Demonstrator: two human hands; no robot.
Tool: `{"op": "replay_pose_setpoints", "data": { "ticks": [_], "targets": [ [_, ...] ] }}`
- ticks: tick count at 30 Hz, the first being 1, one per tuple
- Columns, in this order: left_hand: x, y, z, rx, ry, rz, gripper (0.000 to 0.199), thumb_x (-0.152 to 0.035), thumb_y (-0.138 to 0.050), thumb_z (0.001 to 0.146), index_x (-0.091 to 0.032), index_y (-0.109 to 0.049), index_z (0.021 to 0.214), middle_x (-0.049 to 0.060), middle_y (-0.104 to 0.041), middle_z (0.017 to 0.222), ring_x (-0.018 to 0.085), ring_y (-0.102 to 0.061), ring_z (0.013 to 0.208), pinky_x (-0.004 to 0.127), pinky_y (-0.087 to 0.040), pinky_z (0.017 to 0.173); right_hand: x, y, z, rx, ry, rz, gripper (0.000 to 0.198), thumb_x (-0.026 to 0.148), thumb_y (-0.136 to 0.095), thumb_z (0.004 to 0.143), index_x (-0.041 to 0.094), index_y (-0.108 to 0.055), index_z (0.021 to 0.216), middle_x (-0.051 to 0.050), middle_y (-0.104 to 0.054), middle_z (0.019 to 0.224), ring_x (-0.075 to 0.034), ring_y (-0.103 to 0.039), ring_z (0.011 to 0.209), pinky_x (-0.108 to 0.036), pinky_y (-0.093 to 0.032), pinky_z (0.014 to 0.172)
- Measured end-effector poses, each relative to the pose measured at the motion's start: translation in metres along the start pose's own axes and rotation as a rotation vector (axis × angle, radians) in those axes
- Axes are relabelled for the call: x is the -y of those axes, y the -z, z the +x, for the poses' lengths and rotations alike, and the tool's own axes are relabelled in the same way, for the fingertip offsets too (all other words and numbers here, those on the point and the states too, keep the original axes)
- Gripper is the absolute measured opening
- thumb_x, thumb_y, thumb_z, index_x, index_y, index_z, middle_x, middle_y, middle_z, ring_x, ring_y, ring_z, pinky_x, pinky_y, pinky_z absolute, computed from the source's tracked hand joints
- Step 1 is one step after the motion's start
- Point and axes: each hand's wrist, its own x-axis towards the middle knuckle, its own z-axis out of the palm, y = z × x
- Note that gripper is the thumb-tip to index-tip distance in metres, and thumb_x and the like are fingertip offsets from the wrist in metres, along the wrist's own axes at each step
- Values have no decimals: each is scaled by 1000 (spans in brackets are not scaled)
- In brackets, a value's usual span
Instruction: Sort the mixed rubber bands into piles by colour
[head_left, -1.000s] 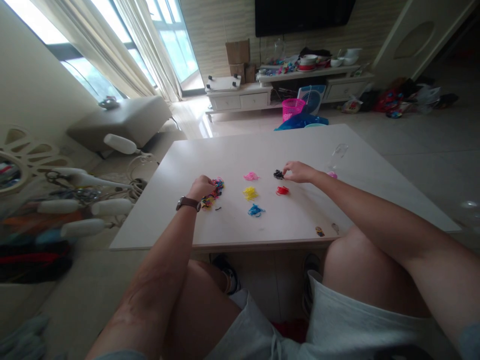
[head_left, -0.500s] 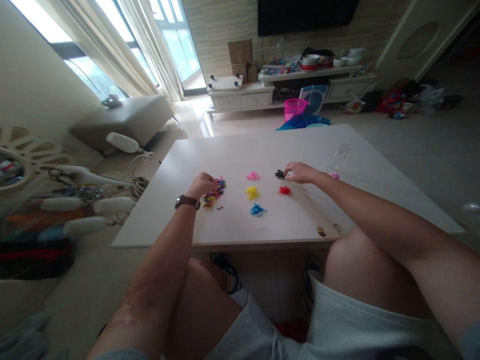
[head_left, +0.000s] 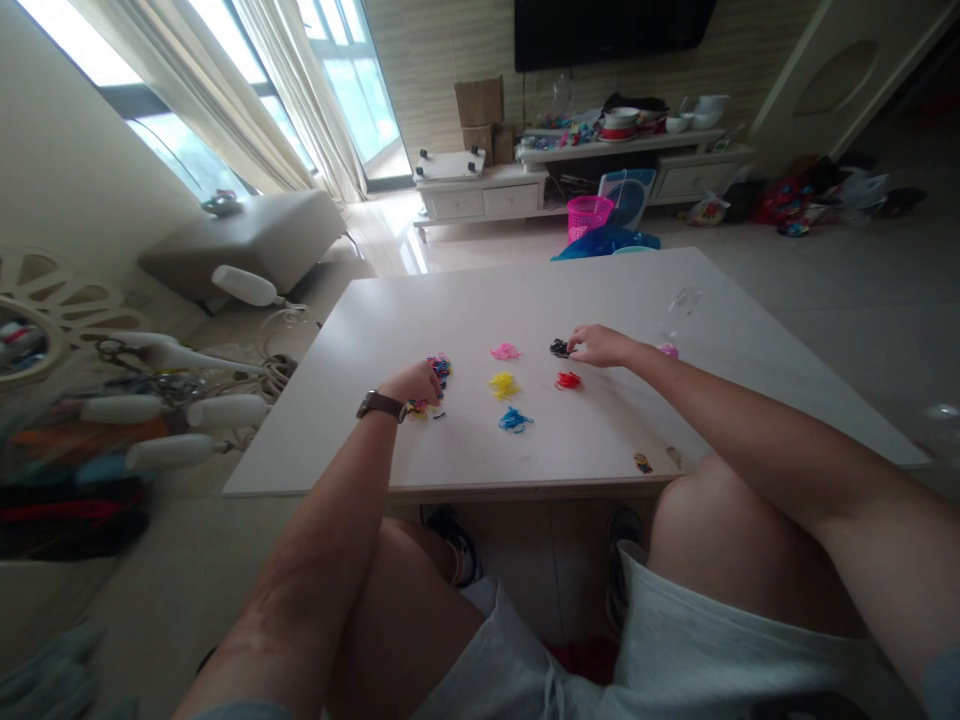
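My left hand (head_left: pixel 414 382), with a dark watch (head_left: pixel 381 404) on its wrist, reaches down onto a mixed pile of small coloured bands (head_left: pixel 441 368) that look like rubber bands. Its fingers are bent together and hide the pile's middle. My right hand (head_left: pixel 600 345) touches a heap of black bands (head_left: pixel 559 348) with curled, closed fingertips; anything held in them is too small to make out. Between the hands lie separate heaps of pink bands (head_left: pixel 505 351), yellow bands (head_left: pixel 503 385), blue bands (head_left: pixel 514 420) and red bands (head_left: pixel 568 381).
On the white table (head_left: pixel 450 310) are a clear plastic container (head_left: pixel 682 305), a pink item (head_left: pixel 667 351) by my right forearm, and a small yellow figure (head_left: pixel 643 463) near the front edge. White lamp shades (head_left: pixel 244 286) stand off the left side. A pink basket (head_left: pixel 589 217) is beyond.
My left hand has moved slightly down and right over the mixed pile, covering its middle. My right hand stays at the black bands, almost unmoved.
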Motion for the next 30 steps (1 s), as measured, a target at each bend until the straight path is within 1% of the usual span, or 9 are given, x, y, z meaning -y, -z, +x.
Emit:
{"op": "replay_pose_setpoints", "data": {
  "ticks": [3,6,10,13,18,21,24,27,30],
  "targets": [
    [-3,-7,-2,135,27,56,17,-13,-80,45,-19,-71,58,4,-66,57,25,-67,70,28,-50,63,-1,-1,1,3,1,10,25,33,-63,84,22,-78,100,-7,-72,113,-23,-67,98,-28,-49,87],
    [-10,-13,-5,182,38,64,19,-10,-81,41,-18,-68,52,5,-63,52,28,-69,71,30,-51,65,-1,-1,1,5,7,3,25,33,-63,84,21,-77,101,-8,-72,114,-22,-67,98,-28,-49,85],
    [-20,-16,-10,191,35,154,18,-7,-77,43,-18,-64,48,6,-63,52,28,-68,72,32,-51,69,2,1,0,9,2,-5,26,33,-63,84,22,-77,101,-7,-72,115,-21,-66,97,-26,-49,83],
    [-25,-18,-12,198,38,203,15,-7,-75,45,-17,-64,49,8,-65,54,28,-68,72,32,-51,70,4,2,0,6,9,9,25,33,-63,83,21,-77,100,-7,-72,113,-22,-67,96,-27,-48,83],
    [-27,-15,-14,194,35,195,13,-10,-76,47,-17,-66,53,9,-66,56,28,-68,74,31,-50,69,8,2,-1,1,27,4,27,32,-61,83,21,-77,102,-7,-72,113,-22,-67,96,-27,-48,83],
    [-30,-9,-18,191,-67,134,11,-14,-76,52,-17,-66,50,8,-69,60,25,-67,71,29,-49,65,17,6,-3,-7,42,19,27,31,-61,83,20,-78,102,-7,-73,113,-22,-67,95,-27,-48,82],
    [-38,-1,-25,168,-257,-4,7,-21,-75,60,-17,-70,58,5,-70,64,20,-65,67,27,-46,62,38,15,-10,-15,121,92,25,28,-61,83,20,-78,99,-7,-74,108,-21,-67,91,-27,-49,81],
    [-49,3,-36,115,-419,-180,14,-29,-75,67,-17,-74,73,3,-72,69,16,-62,65,26,-44,60,71,26,-22,-30,285,211,23,26,-59,86,21,-77,100,-6,-74,105,-19,-67,90,-27,-49,80],
    [-61,3,-48,116,-504,-314,20,-32,-75,70,-15,-74,80,4,-73,74,15,-62,67,25,-43,59,104,35,-35,-34,469,296,21,26,-59,89,21,-76,101,-5,-75,104,-19,-68,88,-29,-50,79]
  ]
}}
